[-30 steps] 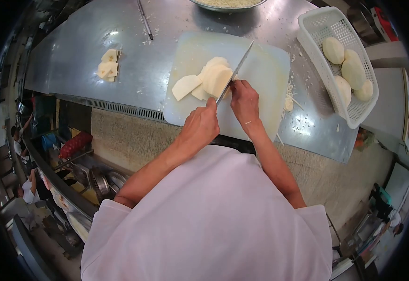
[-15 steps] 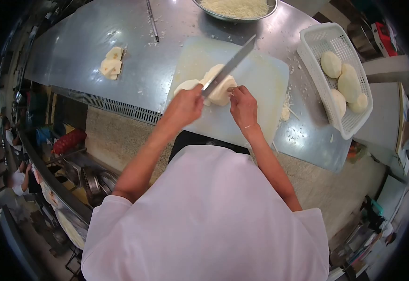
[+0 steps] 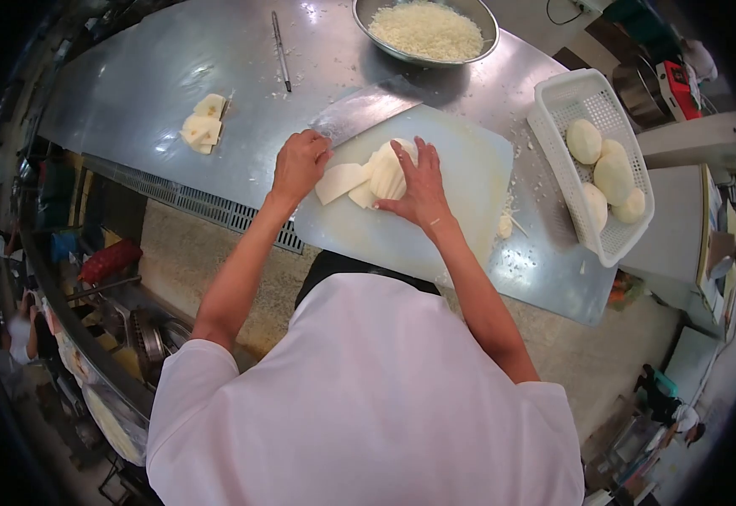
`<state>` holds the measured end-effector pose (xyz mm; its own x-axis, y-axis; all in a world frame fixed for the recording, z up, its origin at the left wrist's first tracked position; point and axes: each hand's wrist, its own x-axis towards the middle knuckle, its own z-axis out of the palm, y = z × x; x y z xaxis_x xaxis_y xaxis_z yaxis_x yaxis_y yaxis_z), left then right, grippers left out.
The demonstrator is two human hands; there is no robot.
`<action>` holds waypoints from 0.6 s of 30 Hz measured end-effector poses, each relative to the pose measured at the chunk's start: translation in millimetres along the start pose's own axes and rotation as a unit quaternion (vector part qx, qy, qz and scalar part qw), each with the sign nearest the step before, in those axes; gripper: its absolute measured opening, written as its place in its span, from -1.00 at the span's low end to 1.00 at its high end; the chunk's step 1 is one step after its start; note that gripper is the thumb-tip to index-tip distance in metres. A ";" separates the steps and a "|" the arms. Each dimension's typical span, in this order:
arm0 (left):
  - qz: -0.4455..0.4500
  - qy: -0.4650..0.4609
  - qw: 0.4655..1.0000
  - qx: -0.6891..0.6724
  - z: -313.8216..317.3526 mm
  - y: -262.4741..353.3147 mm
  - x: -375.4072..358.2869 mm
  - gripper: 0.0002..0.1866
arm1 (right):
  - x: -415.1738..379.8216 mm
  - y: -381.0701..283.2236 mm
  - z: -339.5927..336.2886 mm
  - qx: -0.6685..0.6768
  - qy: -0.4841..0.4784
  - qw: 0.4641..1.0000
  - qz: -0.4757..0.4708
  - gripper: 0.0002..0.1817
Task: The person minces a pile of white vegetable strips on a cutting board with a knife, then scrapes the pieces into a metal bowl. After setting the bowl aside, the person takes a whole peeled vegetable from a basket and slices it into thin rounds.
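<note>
My left hand has its fingers curled at the handle end of a cleaver. The handle is hidden under the hand. The broad blade lies nearly flat across the far left edge of the white cutting board. On the board, my right hand spans a sliced, peeled potato, thumb on the near side and fingers on the far side. A few flat slices fan out from it toward my left hand.
A metal bowl of pale shreds stands at the far side of the steel table. To the right, a white plastic basket holds several peeled potatoes. Potato pieces and a thin metal tool lie on the left.
The cleaver has moved left off the potato and from edge-down to nearly flat. My right hand has spread over the potato, whose slices now fan out to the left.
</note>
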<state>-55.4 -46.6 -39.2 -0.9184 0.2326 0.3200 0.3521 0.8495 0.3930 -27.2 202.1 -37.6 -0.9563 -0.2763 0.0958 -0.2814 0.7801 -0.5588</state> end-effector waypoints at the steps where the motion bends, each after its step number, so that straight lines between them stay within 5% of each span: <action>1: 0.015 -0.001 1.000 -0.026 0.2 9.5 -2.1 -0.71 | 2.7 -1.0 1.8 -0.036 -0.021 0.999 0.004 0.15; 4: -0.002 -0.059 0.994 -0.095 8.7 21.9 -19.0 -0.60 | 9.1 4.3 20.6 -0.072 -0.046 0.996 0.006 0.14; 7: -0.082 -0.101 0.991 -0.020 17.3 34.6 -35.1 -0.44 | 7.4 11.9 29.0 0.012 -0.003 1.000 -0.014 0.02; 14: -0.120 -0.104 0.986 -0.056 11.4 29.5 -26.7 -0.60 | -1.4 25.8 28.6 0.136 0.056 0.987 -0.057 -0.15; 16: -0.202 -0.169 0.946 -0.190 -1.4 34.2 -12.3 -0.66 | -3.5 27.8 26.9 0.162 0.055 0.983 -0.067 -0.15; 18: -0.193 -0.147 0.948 -0.207 -9.1 49.3 2.0 -0.69 | -6.0 31.8 26.5 0.179 0.049 0.980 -0.069 -0.13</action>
<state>-38.3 -8.6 -11.3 -0.9824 0.1152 -0.1470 -0.0367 0.6530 0.7565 -28.3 213.7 -77.8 -0.9191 -0.2969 0.2589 -0.3790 0.4872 -0.7868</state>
